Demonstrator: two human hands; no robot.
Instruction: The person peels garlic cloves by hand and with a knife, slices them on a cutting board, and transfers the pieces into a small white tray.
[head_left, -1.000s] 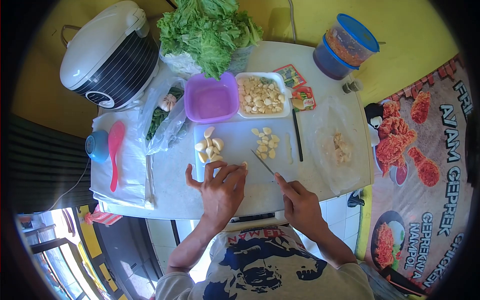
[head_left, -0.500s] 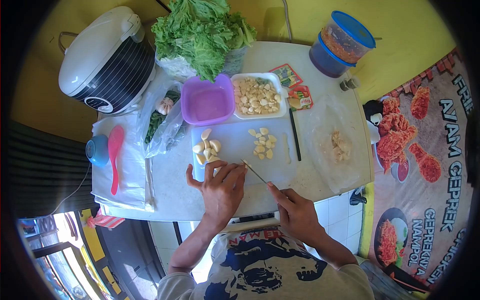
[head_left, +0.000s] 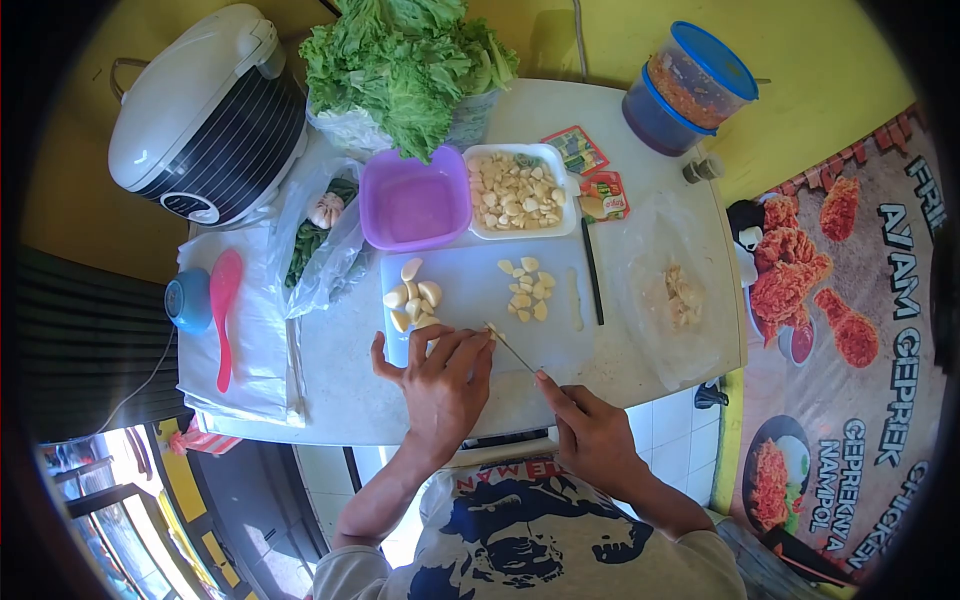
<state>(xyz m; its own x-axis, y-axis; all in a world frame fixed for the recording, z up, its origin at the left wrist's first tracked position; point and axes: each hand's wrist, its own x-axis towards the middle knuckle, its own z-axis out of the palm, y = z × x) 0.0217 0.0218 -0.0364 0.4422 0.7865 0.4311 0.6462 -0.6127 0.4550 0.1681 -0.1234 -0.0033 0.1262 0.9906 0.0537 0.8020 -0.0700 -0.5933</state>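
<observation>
A white cutting board (head_left: 465,285) lies in front of me on the table. My left hand (head_left: 446,388) is closed at its near edge, fingertips pressing a garlic clove (head_left: 491,329) that they partly cover. My right hand (head_left: 598,430) grips a knife (head_left: 518,356), its handle mostly hidden in the fist. The blade slants up and left, its tip at the clove beside the left fingertips. Whole peeled garlic cloves (head_left: 412,294) are heaped on the board's left, just beyond my left hand. Cut garlic pieces (head_left: 528,288) lie on its right half.
Behind the board stand a purple tub (head_left: 415,205) and a white container (head_left: 516,192) full of garlic. A plastic bag (head_left: 330,245), pink rice paddle (head_left: 225,320) and rice cooker (head_left: 205,120) are left. A black stick (head_left: 592,270) and a clear bag (head_left: 670,300) lie right; lettuce (head_left: 400,70) behind.
Both hands, the knife and the clove keep almost the same positions. The camera view has shifted very slightly.
</observation>
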